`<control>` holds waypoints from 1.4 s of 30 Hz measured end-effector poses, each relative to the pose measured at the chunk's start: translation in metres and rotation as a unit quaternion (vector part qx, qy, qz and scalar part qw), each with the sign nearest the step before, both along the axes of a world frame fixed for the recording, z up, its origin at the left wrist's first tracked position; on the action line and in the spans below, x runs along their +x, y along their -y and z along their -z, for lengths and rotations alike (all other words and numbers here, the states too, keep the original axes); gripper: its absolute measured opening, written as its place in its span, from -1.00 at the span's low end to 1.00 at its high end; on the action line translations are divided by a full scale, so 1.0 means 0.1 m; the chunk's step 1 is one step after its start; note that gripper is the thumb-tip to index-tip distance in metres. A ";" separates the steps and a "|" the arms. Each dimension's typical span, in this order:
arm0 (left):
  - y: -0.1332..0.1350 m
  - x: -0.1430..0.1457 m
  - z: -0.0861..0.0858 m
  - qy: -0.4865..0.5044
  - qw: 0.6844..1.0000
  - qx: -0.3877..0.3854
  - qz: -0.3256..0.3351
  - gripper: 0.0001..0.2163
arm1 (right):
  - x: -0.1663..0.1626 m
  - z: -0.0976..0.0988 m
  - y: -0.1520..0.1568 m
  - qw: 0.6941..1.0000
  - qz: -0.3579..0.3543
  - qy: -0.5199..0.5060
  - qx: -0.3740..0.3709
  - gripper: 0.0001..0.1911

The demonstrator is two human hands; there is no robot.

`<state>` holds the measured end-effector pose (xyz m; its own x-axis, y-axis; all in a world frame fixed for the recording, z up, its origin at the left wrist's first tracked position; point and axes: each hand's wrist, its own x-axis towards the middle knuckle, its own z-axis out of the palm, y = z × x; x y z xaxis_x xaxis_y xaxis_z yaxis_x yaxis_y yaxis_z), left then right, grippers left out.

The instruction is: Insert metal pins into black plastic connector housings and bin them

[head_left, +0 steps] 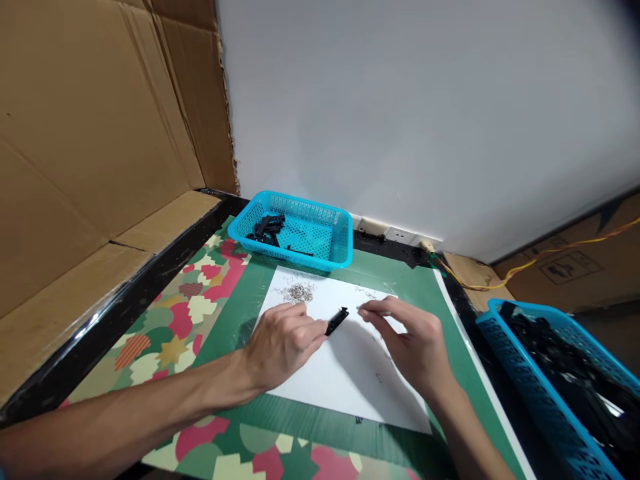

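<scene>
My left hand rests on a white sheet of paper and pinches a small black plastic part between thumb and fingers, its free end pointing up and right. My right hand hovers just right of that part, fingertips pinched together near a few tiny metal springs; whether one is held is too small to see. A little pile of small metal springs lies on the paper's far left corner, just beyond my left hand.
A blue basket with a few black parts stands at the back. A second blue basket full of black parts sits at the right. Cardboard walls close the left side. A yellow cable runs along the back right.
</scene>
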<state>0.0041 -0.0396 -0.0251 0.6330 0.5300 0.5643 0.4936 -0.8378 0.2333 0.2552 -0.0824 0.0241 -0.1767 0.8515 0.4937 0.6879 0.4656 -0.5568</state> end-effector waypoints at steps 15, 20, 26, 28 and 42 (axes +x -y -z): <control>-0.02 0.00 0.01 -0.001 1.000 0.011 0.018 -0.83 | -0.35 0.23 -0.03 0.990 -0.043 -0.052 -0.127 -0.74; -0.02 0.00 -0.03 0.000 1.000 0.015 0.026 -0.82 | -0.37 0.23 -0.05 0.994 -0.045 -0.020 -0.102 -0.78; -0.02 -0.01 -0.04 -0.015 1.000 -0.004 0.023 -0.83 | -0.35 0.25 -0.07 0.993 -0.042 -0.011 -0.108 -0.80; -0.02 -0.01 -0.04 -0.016 1.000 -0.006 0.023 -0.83 | -0.35 0.25 -0.07 0.994 -0.040 -0.016 -0.103 -0.79; -0.04 -0.01 -0.03 -0.022 0.999 -0.017 0.037 -0.84 | -0.42 0.18 -0.06 0.992 -0.051 0.001 -0.113 -0.79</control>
<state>0.0027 -0.0358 -0.0225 0.6942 0.4998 0.5179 0.4415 -0.8640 0.2419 0.2129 -0.0760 0.0060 -0.2689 0.9177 0.2923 0.6450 0.3970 -0.6530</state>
